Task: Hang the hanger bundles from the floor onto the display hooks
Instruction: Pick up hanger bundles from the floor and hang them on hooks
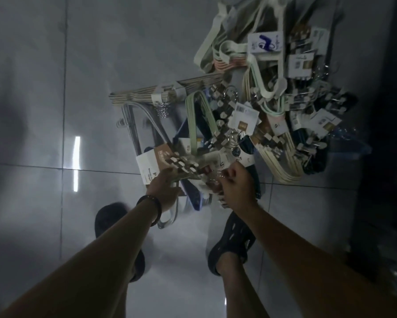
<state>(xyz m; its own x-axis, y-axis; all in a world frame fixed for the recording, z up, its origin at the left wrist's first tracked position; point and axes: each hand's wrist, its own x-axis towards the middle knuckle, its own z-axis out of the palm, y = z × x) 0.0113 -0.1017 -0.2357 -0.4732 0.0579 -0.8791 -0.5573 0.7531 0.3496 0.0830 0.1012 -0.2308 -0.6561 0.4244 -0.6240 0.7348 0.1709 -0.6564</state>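
Bare forearms, dark wrist bracelet, black mesh shoes.

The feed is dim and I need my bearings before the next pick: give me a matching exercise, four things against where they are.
Things:
1. left hand
2. right hand
3. wristband
4. wooden hanger bundle

Places:
A. lying on the floor, at the left edge of the pile
B. around the left wrist
C. at the metal hooks of the clip hanger bundle
D. gripping the clip hanger bundle at its label end

Pairs: 1-D, 2-C, 3-B, 4-A
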